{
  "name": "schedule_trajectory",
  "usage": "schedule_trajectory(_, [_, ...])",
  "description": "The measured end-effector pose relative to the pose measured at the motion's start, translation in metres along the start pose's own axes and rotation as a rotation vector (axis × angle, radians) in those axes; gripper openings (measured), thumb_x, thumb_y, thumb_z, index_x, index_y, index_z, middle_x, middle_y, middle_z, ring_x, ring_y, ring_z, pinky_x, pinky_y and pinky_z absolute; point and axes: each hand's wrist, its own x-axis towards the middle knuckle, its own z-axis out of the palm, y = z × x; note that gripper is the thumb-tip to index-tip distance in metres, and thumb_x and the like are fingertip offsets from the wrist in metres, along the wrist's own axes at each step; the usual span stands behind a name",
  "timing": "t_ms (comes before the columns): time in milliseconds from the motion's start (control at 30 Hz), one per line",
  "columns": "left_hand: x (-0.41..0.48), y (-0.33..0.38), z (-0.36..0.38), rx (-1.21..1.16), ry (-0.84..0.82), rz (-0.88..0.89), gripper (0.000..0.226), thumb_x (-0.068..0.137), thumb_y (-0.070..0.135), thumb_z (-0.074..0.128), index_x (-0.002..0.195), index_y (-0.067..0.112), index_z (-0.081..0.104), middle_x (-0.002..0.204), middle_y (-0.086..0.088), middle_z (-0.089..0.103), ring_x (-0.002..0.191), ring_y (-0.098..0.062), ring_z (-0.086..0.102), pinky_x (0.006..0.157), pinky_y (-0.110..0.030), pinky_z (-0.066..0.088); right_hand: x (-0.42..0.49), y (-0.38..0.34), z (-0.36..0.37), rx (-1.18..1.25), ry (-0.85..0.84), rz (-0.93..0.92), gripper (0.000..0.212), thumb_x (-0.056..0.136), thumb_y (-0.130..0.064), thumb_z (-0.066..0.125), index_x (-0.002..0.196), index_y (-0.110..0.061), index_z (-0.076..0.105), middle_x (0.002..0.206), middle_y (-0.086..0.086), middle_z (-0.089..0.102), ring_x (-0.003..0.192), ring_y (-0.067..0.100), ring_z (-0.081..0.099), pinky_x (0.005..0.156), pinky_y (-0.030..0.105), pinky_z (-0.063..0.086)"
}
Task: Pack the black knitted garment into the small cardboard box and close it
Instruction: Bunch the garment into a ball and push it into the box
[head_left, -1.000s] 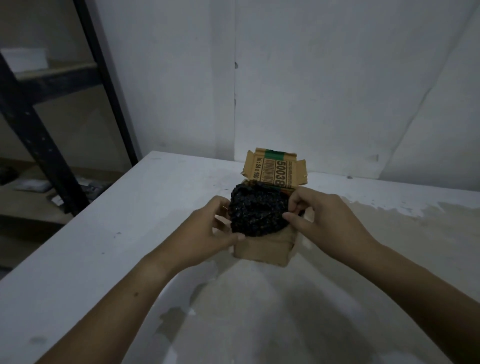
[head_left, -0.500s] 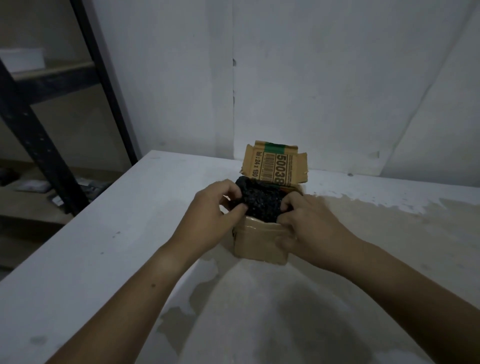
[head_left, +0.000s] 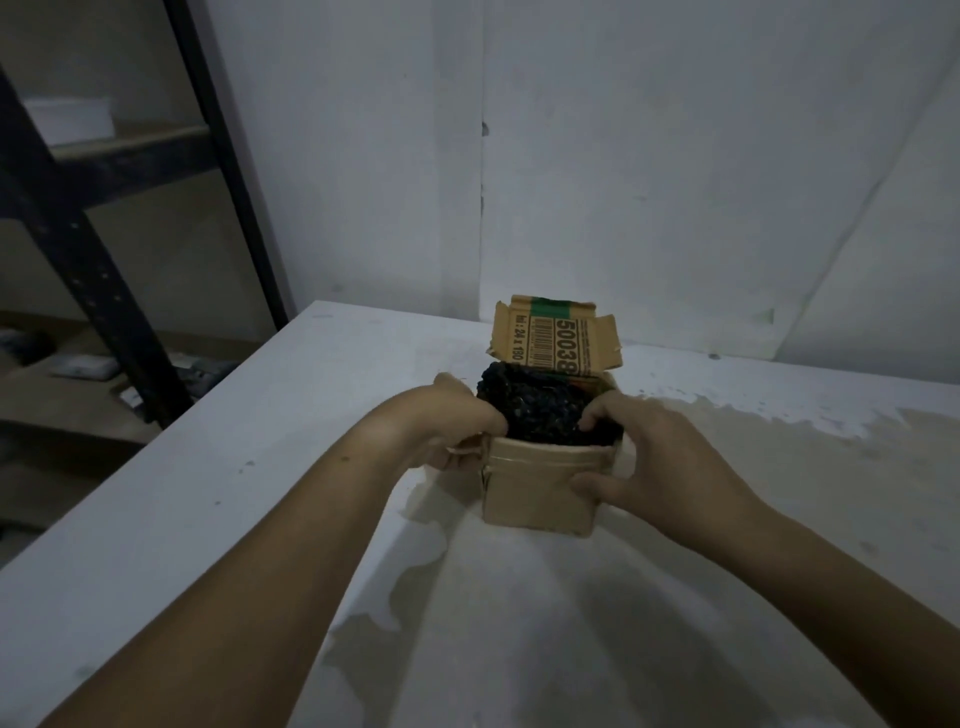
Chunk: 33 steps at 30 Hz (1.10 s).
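White painted tabletop w/ worn, patchy finish (head_left: 218, 519) filling lower half of frame; pale wall behind; dark metal shelving rack (head_left: 104, 249) at upper left.

Small brown cardboard box (head_left: 540, 493) sitting centre frame, slightly right, on the tabletop. Its printed lid flap w/ barcode and green stripe (head_left: 556, 338) is standing upright at the back edge, so box is not yet closed.

Black knitted garment (head_left: 540, 413) is bunched in the box mouth, top of the wad bulging above the rim, not fully down.

Left hand (head_left: 447, 431) at box's left side: fingers curling over the rim onto the knit, closed against it, pressing rather than lifting by the look. Right hand (head_left: 654, 462) at right side: fingertips digging into the knit, thumb lying across the box's front wall, so it's clamping box and garment together.

Handling, est.: knit looks soft, light, springy — prob. rebounding once pressure comes off. Non-fragile, not slippery. Best hold: push on the crown w/ flat fingers, tuck edges inside walls. Box walls are thin card, likely bowing if squeezed hard; steady it low at the sides. Take the lid by its free top edge.
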Motion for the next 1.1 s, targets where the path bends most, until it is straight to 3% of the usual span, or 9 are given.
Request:
schedule_trajectory(100, [-0.002,0.007,0.000,0.123,0.008,0.036,0.023,0.080,0.000,0.065,0.099,0.007,0.053,0.080,-0.010,0.054,0.068,-0.020,0.052,0.066,-0.031,0.049,-0.001,0.000,0.002,-0.015,-0.007,-0.007,0.042,0.074,-0.035,0.082,0.104,-0.039,0.053,0.104,-0.024,0.054,0.094,-0.002,0.048,0.071,0.009,0.036])
schedule_trajectory(233, [-0.014,0.000,0.000,0.263,0.091,0.252,0.027,0.081,0.023,0.066,0.102,0.015,0.052,0.100,-0.004,0.063,0.089,-0.020,0.063,0.081,-0.037,0.057,-0.001,0.002,0.000,-0.017,-0.015,-0.005,0.042,0.075,-0.035,0.082,0.103,-0.040,0.052,0.102,-0.025,0.053,0.091,-0.002,0.048,0.070,0.011,0.036])
schedule_trajectory(333, [-0.025,-0.005,-0.003,0.172,0.115,0.329,0.020,0.094,0.037,0.053,0.109,0.026,0.059,0.110,0.001,0.067,0.100,-0.015,0.065,0.086,-0.041,0.056,-0.003,0.001,0.000,-0.012,-0.004,-0.009,0.041,0.075,-0.035,0.081,0.104,-0.039,0.053,0.098,-0.028,0.050,0.089,-0.005,0.048,0.070,0.012,0.036])
schedule_trajectory(567, [-0.030,0.006,-0.008,-0.017,0.110,0.329,0.047,0.103,0.044,0.018,0.116,0.024,0.059,0.116,0.006,0.062,0.102,-0.014,0.063,0.079,-0.036,0.054,-0.002,-0.005,-0.001,-0.069,-0.006,-0.032,0.040,0.076,-0.034,0.080,0.107,-0.035,0.056,0.100,-0.021,0.054,0.088,0.000,0.046,0.070,0.011,0.035])
schedule_trajectory(667, [-0.025,0.011,-0.010,-0.004,0.070,0.284,0.036,0.104,0.038,0.033,0.111,0.019,0.063,0.116,0.001,0.064,0.105,-0.016,0.063,0.072,-0.032,0.055,-0.003,-0.005,0.000,-0.075,-0.005,-0.030,0.042,0.076,-0.033,0.080,0.110,-0.035,0.055,0.103,-0.021,0.053,0.090,0.000,0.046,0.071,0.010,0.035])
schedule_trajectory(800, [-0.011,0.002,-0.009,0.163,0.087,0.299,0.010,0.093,0.021,0.061,0.085,0.015,0.064,0.110,-0.003,0.066,0.100,-0.017,0.063,0.078,-0.033,0.059,-0.002,-0.007,0.002,-0.096,-0.004,-0.108,0.051,0.074,-0.023,0.082,0.116,-0.034,0.055,0.115,-0.022,0.051,0.099,-0.002,0.044,0.082,0.010,0.035])
schedule_trajectory(867, [-0.008,-0.002,-0.007,0.162,0.125,0.345,0.005,0.090,0.018,0.065,0.086,0.014,0.064,0.102,0.001,0.066,0.091,-0.015,0.063,0.076,-0.032,0.058,0.001,-0.009,0.004,-0.125,-0.014,-0.150,0.053,0.071,-0.023,0.082,0.116,-0.034,0.056,0.124,-0.018,0.052,0.108,0.003,0.048,0.090,0.023,0.038])
schedule_trajectory(967, [-0.005,-0.006,-0.003,0.258,0.182,0.430,0.005,0.087,0.016,0.068,0.084,0.015,0.063,0.086,0.007,0.064,0.079,-0.014,0.060,0.069,-0.031,0.053,0.006,-0.014,0.007,-0.198,-0.038,-0.119,0.049,0.074,-0.027,0.078,0.118,-0.034,0.059,0.134,-0.013,0.048,0.122,0.011,0.045,0.090,0.031,0.025])
schedule_trajectory(1100, [-0.012,0.004,-0.005,0.188,0.130,0.354,0.025,0.095,0.030,0.051,0.096,0.010,0.067,0.099,0.002,0.068,0.093,-0.014,0.064,0.076,-0.032,0.054,0.015,-0.020,0.002,-0.280,-0.110,-0.090,0.036,0.081,-0.030,0.068,0.115,-0.038,0.060,0.144,-0.010,0.038,0.130,0.015,0.035,0.091,0.030,0.019])
